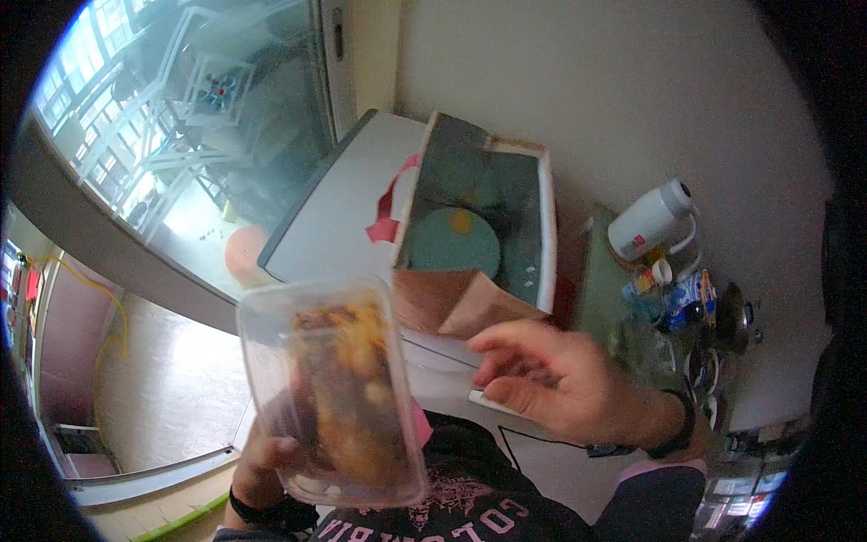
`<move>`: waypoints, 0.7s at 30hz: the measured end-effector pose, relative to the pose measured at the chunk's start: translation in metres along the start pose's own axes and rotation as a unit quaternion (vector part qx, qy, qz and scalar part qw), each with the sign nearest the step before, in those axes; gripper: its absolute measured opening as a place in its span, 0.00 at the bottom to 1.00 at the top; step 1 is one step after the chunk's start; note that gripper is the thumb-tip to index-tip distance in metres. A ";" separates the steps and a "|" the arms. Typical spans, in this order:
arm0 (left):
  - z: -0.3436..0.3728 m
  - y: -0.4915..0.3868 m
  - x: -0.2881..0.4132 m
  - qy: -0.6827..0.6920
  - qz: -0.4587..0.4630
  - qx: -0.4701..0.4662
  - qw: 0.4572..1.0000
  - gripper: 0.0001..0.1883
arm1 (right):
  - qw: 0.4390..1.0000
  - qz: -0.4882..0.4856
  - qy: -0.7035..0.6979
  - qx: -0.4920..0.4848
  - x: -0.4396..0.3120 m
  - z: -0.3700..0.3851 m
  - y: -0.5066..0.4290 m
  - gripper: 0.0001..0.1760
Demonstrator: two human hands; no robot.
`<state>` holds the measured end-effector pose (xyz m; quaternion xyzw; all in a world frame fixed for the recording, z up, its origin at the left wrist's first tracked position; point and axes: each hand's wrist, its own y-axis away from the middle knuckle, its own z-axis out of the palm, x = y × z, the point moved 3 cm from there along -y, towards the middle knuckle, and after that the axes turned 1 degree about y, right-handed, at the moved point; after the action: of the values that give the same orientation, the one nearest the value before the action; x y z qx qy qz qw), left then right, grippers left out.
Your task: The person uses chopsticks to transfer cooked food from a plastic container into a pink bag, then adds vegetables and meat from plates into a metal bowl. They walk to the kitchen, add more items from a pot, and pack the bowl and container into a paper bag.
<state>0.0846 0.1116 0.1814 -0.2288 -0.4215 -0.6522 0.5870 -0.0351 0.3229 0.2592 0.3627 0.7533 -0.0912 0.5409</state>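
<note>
My left hand (271, 461) grips a clear plastic food container (332, 393) from below and its side, tilted up before my chest. Brown and yellow food (352, 413) shows blurred inside it. My right hand (555, 379) is to the right of the container, empty, its fingers curled and apart from the thumb. Just beyond that hand stands an open-topped box or bag (548, 223) with a grey-green inside and a brown front flap (467, 298). A round turquoise lid or tub (450, 247) with a yellow spot lies within. A pink strap (386, 210) hangs at its left side.
The box rests on a white surface (339, 190) with a dark rim, beside a glass pane (271, 88). At right, a white vacuum jug (650, 220), a blue patterned packet (691, 298) and cups stand by the wall. A thin black cable (511, 450) lies near my right wrist.
</note>
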 end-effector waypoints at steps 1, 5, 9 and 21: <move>-0.010 -0.009 0.007 0.011 0.049 -0.019 0.999 0.47 | 1.000 -0.007 0.020 0.021 -0.009 -0.006 -0.009 0.20; -0.077 -0.043 0.045 0.009 0.045 0.073 0.996 0.42 | 0.986 0.009 -0.075 0.148 -0.031 -0.015 -0.046 0.16; -0.114 -0.078 0.097 0.047 0.150 0.096 0.983 0.27 | 0.985 0.011 -0.036 0.165 -0.050 -0.020 -0.069 0.15; -0.118 -0.173 0.173 -0.110 0.173 0.150 0.967 0.31 | 0.954 0.176 0.035 0.239 0.012 -0.076 -0.117 0.11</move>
<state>-0.0939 -0.0919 0.2060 -0.2778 -0.5305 -0.4410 0.6685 -0.1697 0.2842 0.2491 0.6114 0.6523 -0.1587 0.4190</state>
